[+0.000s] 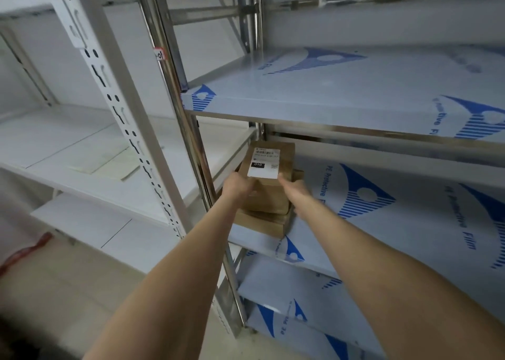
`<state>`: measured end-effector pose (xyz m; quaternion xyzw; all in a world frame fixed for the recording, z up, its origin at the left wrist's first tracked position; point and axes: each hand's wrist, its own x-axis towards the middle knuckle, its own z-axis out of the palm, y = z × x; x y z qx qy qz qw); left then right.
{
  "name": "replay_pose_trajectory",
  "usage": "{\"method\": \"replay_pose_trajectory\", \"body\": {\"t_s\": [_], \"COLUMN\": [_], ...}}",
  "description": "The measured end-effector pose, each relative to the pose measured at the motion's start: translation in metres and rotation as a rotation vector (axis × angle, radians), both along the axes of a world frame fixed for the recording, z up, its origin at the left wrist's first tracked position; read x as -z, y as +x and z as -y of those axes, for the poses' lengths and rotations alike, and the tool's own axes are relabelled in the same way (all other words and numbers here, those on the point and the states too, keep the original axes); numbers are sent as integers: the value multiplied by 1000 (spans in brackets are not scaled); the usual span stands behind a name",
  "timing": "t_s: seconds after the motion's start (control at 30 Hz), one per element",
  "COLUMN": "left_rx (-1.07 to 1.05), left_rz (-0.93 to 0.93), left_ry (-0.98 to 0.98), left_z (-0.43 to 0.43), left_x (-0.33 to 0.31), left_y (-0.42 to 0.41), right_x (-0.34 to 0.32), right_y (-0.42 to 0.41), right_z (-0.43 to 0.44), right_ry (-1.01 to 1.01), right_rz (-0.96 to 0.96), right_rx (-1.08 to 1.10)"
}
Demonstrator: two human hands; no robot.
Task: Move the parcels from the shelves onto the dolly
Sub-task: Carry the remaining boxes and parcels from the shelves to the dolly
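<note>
A stack of brown cardboard parcels sits at the left end of a steel shelf covered in blue-printed protective film. The top parcel carries a white shipping label with a black "010" patch. Under it lie a second parcel and a flatter bottom parcel. My left hand holds the left side of the stack near the top parcel. My right hand holds its right side. Both arms reach forward under the shelf above. The fingers are mostly hidden behind the boxes. No dolly is in view.
A steel upright stands just left of the parcels. An upper film-covered shelf overhangs them closely. A white rack with flat white boards stands on the left. Lower film-covered shelves lie below. A red strap lies on the floor.
</note>
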<state>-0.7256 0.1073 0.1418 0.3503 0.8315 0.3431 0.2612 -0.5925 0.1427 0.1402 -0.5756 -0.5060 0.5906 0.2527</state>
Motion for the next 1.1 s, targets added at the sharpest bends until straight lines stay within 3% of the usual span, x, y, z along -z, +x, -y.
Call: {"method": "replay_pose_trajectory", "body": {"t_s": [0.2, 0.3, 0.53, 0.77, 1.1], "left_rx": [-4, -4, 24, 23, -394], "left_rz": [39, 58, 204, 216, 170], "left_ry": [-40, -1, 51, 52, 200], "left_z": [18, 39, 123, 213, 356], "left_x": [6, 10, 4, 10, 2], "left_y": [9, 16, 26, 26, -34], "right_x": [4, 2, 10, 16, 19], "right_y": [14, 25, 46, 55, -17], "right_z": [12, 34, 115, 194, 284], "right_ry": [-92, -184, -178, -169, -156], "right_rz": [-118, -163, -196, -149, -107], "right_rx": [141, 133, 109, -13, -473]}}
